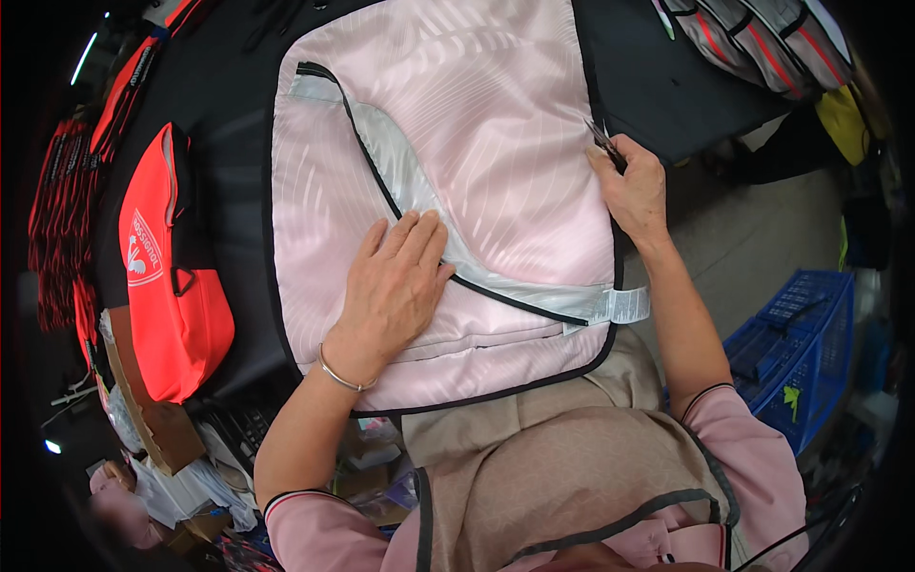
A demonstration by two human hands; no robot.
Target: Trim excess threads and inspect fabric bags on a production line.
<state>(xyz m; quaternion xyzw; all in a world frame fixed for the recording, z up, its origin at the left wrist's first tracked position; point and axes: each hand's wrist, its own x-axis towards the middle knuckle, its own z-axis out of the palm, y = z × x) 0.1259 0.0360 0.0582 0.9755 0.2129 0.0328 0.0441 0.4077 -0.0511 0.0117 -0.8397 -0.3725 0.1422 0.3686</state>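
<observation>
A large pale-pink fabric panel (515, 114) with black bound edges lies spread over a black table top. Across it curves a black-edged opening, where a silvery-grey lining (405, 157) shows. My left hand (396, 286) rests flat on the panel beside this curve, fingers stretched out. At the panel's right edge, my right hand (637, 198) is closed around small dark thread snips (604, 143), their tips at the black binding. White labels (627, 305) stick out at the lower right edge. The panel's near edge lies just above my brown apron (572, 467).
A bright orange-red bag (181, 315) lies to the left, above a cardboard box (157, 405). Red-and-black pieces (67, 224) hang at the far left. Grey bags with red stripes (762, 43) sit at the back right; a blue plastic crate (796, 348) stands below.
</observation>
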